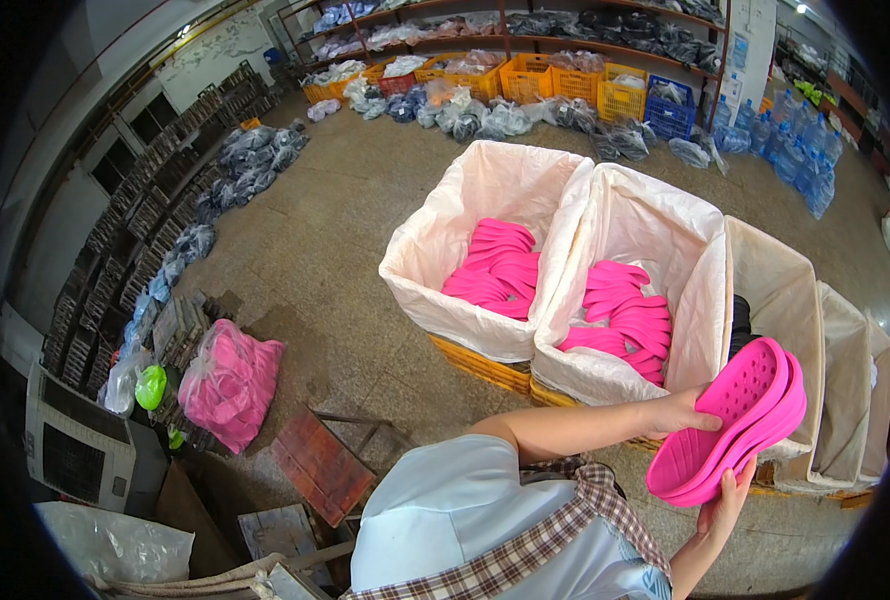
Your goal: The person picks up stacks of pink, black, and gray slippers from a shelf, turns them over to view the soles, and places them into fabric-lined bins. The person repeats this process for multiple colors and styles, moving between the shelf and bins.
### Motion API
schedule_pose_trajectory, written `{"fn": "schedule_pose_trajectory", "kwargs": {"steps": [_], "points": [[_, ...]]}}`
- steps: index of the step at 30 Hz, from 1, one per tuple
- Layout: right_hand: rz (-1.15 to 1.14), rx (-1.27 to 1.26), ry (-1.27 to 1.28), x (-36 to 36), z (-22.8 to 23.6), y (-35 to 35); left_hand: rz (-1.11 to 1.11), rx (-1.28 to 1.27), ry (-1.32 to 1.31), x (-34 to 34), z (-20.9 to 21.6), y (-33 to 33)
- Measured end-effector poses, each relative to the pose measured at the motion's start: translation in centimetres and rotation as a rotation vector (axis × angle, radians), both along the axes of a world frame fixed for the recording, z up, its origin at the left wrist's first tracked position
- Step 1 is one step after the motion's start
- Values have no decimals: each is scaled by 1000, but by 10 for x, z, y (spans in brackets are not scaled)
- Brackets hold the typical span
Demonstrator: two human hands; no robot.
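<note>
A small stack of bright pink foam shoe soles (730, 415), dotted with small round bumps or holes on the top one, is held between both my hands. My left hand (687, 412) grips the stack's near-left edge, with the thumb on the upper sole. From below, my right hand (727, 497) is closed around the lower edge. More pink soles (500, 270) lie in the left white-lined bin (435, 285). Another pile of pink soles (625, 320) is in the white-lined bin (700, 240) beside it. The held stack hangs in front of a third lined bin (790, 290), where something black (741, 318) partly shows.
More lined bins (845, 370) continue to the right. A clear bag of pink pieces (233, 385) sits on the floor at left, near a reddish-brown stool (323, 465). Yellow crates (525, 80), bagged goods and blue water bottles (800, 150) line the back.
</note>
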State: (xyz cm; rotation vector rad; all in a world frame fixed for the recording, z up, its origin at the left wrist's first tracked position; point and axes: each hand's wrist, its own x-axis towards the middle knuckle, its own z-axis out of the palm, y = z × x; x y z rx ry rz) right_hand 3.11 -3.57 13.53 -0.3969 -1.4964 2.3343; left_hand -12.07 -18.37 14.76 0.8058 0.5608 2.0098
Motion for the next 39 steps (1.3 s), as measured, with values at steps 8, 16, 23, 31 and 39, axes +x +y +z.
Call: {"fn": "schedule_pose_trajectory", "kwargs": {"steps": [8, 16, 23, 31, 39], "points": [[-7, 8, -3, 1, -1, 1, -18, 14, 13, -2, -3, 4], [-11, -18, 10, 2, -4, 1, -27, 8, 18, -3, -1, 4], [-54, 14, -2, 4, -5, 2, -64, -22, 2, -4, -7, 10], [-155, 31, 23, 16, 0, -1, -148, -27, 19, -6, -11, 31], [-487, 69, -73, 47, 6, -11, -372, -174, 96, 1, -33, 75]]}}
